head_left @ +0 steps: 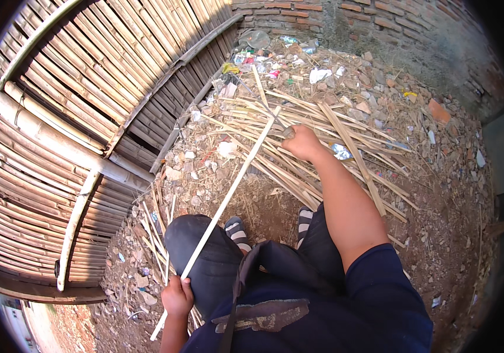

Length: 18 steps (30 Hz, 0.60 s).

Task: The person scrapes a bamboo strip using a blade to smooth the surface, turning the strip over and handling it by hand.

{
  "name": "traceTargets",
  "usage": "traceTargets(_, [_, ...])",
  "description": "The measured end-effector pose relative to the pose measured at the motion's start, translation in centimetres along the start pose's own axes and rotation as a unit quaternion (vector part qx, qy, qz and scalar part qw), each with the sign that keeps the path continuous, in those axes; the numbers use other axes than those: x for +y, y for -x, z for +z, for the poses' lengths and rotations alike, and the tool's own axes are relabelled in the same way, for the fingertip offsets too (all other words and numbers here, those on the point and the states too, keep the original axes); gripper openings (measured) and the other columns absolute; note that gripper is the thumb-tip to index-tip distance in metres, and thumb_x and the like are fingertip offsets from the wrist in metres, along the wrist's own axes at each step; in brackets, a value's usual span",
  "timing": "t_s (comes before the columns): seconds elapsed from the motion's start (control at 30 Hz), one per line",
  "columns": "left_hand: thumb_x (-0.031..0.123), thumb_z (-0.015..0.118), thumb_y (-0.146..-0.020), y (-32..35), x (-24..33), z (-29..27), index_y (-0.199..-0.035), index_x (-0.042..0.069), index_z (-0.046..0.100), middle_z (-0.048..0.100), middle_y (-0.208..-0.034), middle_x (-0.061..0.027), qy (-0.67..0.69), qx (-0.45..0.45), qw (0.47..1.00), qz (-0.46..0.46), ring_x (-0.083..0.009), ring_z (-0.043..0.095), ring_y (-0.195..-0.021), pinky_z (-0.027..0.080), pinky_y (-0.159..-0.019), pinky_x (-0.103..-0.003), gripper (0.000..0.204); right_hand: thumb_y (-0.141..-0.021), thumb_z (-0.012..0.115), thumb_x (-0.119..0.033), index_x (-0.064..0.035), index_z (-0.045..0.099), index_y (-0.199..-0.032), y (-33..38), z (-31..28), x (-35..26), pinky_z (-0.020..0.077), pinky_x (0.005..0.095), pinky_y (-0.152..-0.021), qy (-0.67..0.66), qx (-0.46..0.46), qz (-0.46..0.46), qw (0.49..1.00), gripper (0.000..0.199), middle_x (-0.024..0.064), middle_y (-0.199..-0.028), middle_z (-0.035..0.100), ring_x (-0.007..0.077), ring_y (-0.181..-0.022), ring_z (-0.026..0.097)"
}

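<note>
Head view shows our left hand [176, 296] closed around the lower part of a long, pale, flat bamboo strip [228, 195], which slants up and away from it across the dark-trousered left knee [188, 235]. Our right hand [302, 143] is wrapped around the grey handle of a long, thin-bladed knife [289, 132]; the blade reaches forward and left of that fist and meets the strip near its far end, though we cannot tell whether it lies over or under it. Beyond and beside the right hand spreads a loose heap of pale split-bamboo strips [352, 157], with a crumpled silvery wrapper [341, 152] just right of the wrist.

We judge the far end to be the weak point: it seems to have no hand on it, so sideways pressure from the blade could make the strip swing or twist in the left grip. If the edge skids along the strip toward us, the knee and left hand are in its line. Sharp bamboo edges could also cut or splinter the bare left fingers should the strip slide through them.
</note>
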<state>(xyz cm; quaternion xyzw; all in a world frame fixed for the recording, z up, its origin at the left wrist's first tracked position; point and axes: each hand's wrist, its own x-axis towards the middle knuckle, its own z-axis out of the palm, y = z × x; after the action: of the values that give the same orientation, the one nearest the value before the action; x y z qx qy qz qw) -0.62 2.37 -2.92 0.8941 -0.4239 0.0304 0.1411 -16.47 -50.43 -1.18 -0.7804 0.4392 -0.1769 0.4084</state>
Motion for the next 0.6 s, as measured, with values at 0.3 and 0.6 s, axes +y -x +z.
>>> traceTargets(0.3, [0.026,0.055,-0.102,0.5,-0.6,0.4,-0.086,0.003,0.053,0.057,-0.063,-0.0221,0.026,-0.013,0.999,-0.021,-0.0466,0.059,-0.060,0.044,-0.055,-0.052,0.028,-0.077,0.069,-0.019,-0.0090,0.073,-0.107,1.6,-3.5,-0.7,0.0548,0.0454,-0.088,0.094,-0.015,-0.044,0.995,0.032,0.0208,-0.104,0.073,0.0385,-0.100,0.069])
traceTargets(0.6, [0.024,0.067,-0.097,1.4,0.5,-2.5,-0.093,0.004,0.055,0.061,-0.064,-0.0171,0.111,-0.061,0.989,-0.081,-0.0403,0.063,-0.058,0.048,-0.055,-0.049,0.024,-0.080,0.074,-0.027,-0.0036,0.071,-0.117,1.6,-4.1,-0.7,0.0547,0.0454,-0.089,0.054,0.156,0.032,0.986,0.044,0.0231,-0.102,0.073,0.0387,-0.101,0.070])
